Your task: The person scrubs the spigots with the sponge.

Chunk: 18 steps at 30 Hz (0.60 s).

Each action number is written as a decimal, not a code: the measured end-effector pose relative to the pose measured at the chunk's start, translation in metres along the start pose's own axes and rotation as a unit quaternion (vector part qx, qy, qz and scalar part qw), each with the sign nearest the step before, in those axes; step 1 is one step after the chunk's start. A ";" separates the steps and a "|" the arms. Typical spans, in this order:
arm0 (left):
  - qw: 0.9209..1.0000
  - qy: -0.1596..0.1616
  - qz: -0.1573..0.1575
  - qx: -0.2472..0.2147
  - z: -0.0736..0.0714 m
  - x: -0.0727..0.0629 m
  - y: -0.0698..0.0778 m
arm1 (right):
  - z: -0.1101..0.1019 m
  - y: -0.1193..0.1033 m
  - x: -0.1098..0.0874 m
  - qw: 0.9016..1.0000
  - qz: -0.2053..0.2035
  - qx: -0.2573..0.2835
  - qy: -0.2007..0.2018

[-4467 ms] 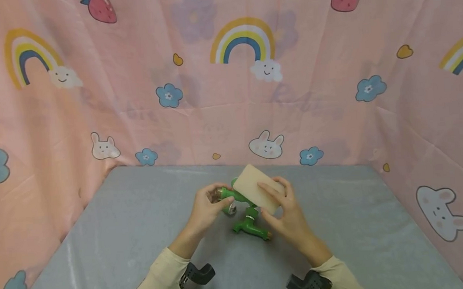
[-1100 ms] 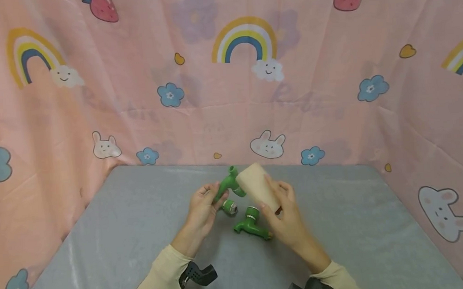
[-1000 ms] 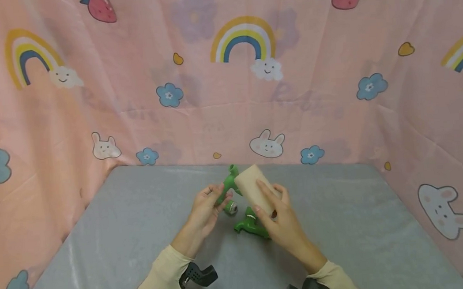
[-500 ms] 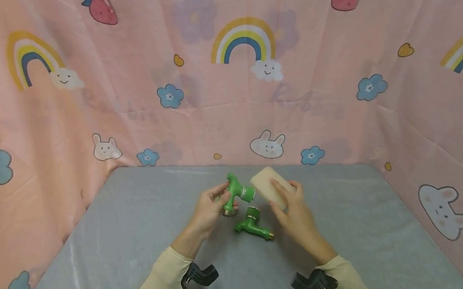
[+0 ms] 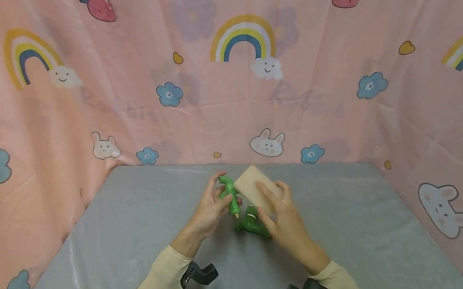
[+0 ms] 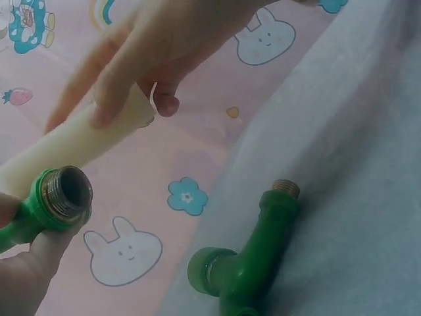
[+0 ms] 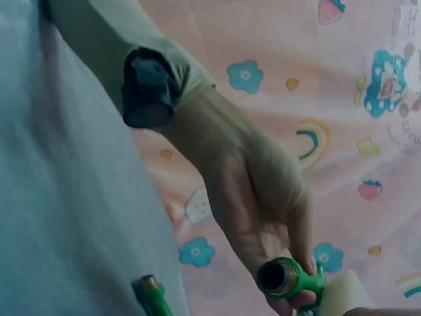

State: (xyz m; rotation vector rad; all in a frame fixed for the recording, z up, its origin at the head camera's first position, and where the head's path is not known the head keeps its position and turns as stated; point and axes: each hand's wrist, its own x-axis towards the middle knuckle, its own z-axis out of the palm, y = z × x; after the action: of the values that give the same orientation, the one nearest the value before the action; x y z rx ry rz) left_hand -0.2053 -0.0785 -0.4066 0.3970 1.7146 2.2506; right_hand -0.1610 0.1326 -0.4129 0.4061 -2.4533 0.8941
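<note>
My left hand [image 5: 208, 208] holds a green tap [image 5: 230, 193] above the table, its fingers and thumb around the body. The tap's threaded metal inlet [image 6: 68, 192] shows in the left wrist view. A cream sponge [image 5: 254, 185] is gripped in my right hand [image 5: 281, 212], fingers on its upper face and thumb on the near edge. One corner of the sponge meets the held tap; whether it presses there cannot be told. Below the hands, a second green tap [image 5: 249, 226] lies on the table, partly hidden by my right thumb; its brass-coloured threaded end shows in the left wrist view.
A grey cloth covers the table [image 5: 122, 239]. Behind it hangs a pink curtain [image 5: 198, 124] printed with rainbows, rabbits and flowers. A black wrist camera [image 5: 198, 274] is strapped to each sleeve.
The left hand has turned the held tap several ways, and its spout now points up. The sponge moved away to the right half a second ago, then back left against the tap.
</note>
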 end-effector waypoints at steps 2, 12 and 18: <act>1.000 0.004 0.004 0.004 0.001 0.001 -0.001 | -0.002 0.005 0.001 1.000 0.024 -0.012 0.005; 0.998 0.057 0.031 -0.008 0.002 0.002 -0.002 | -0.009 0.004 0.003 0.999 -0.011 0.023 0.038; 0.996 0.075 0.020 -0.036 0.002 0.003 -0.002 | -0.002 0.001 0.001 0.999 -0.024 0.007 0.045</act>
State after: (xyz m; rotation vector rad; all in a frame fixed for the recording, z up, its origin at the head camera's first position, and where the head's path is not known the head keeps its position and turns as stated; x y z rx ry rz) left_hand -0.2073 -0.0749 -0.4083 0.2548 1.7028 2.4192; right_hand -0.1616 0.1344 -0.4119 0.4194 -2.3464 0.8894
